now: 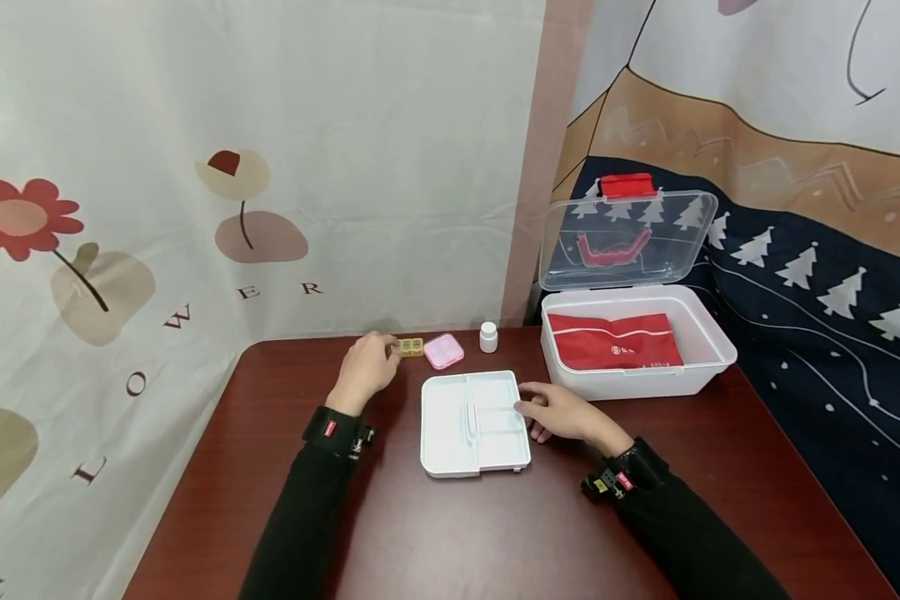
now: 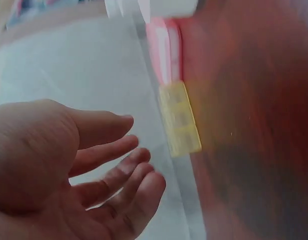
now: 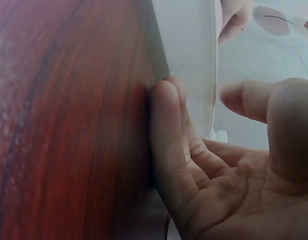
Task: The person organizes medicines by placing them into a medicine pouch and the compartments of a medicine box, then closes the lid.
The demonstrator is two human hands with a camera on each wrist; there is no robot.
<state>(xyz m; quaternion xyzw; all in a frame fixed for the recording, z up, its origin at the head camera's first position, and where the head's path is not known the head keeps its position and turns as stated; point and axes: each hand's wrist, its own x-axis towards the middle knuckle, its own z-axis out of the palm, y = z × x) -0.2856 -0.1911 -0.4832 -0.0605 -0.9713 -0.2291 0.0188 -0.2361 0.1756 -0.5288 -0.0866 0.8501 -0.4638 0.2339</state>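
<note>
My left hand point(image 1: 366, 368) is at the back of the table, beside a small yellow pill case point(image 1: 411, 347). The left wrist view shows its fingers loosely bent, with a gap between them and the yellow case point(image 2: 180, 120). Touching that case is a pink case point(image 1: 444, 352), and a small white bottle point(image 1: 488, 337) stands to its right. My right hand point(image 1: 562, 410) is at the right side of a white compartment box point(image 1: 446, 425). In the right wrist view, its fingers point(image 3: 166, 117) lie against the box's side wall point(image 3: 191, 55), while the thumb stands apart from the rim.
A white storage bin point(image 1: 637, 383) stands at the back right with its clear lid point(image 1: 630, 242) raised. Inside lies a red packet point(image 1: 617, 340). A printed curtain point(image 1: 390, 167) hangs behind the brown table point(image 1: 450, 542).
</note>
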